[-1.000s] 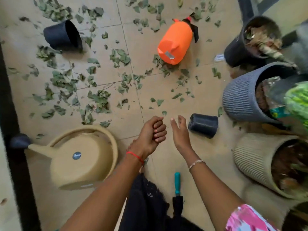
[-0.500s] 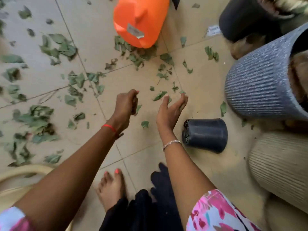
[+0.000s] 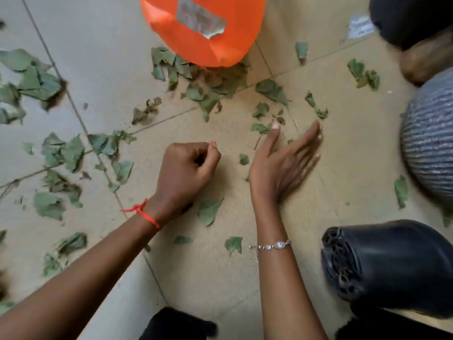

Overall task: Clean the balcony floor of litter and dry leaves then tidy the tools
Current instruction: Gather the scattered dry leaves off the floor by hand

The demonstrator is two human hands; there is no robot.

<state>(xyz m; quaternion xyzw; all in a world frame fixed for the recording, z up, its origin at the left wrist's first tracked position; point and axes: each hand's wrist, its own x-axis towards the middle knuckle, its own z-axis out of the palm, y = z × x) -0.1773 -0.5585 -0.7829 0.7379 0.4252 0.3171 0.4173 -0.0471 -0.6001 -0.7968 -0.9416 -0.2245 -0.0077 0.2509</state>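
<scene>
Left hand (image 3: pixel 186 168): grip curled together, maybe nothing inside, too blurry to be sure | Right hand (image 3: pixel 282 165): fingers apart, flat on the floor (image 3: pixel 343 168) | Leaves (image 3: pixel 208 212): all over, most at left and by the orange jug (image 3: pixel 203 28) at top | Risk: a fast swipe could crush dry leaves into crumbs.
</scene>
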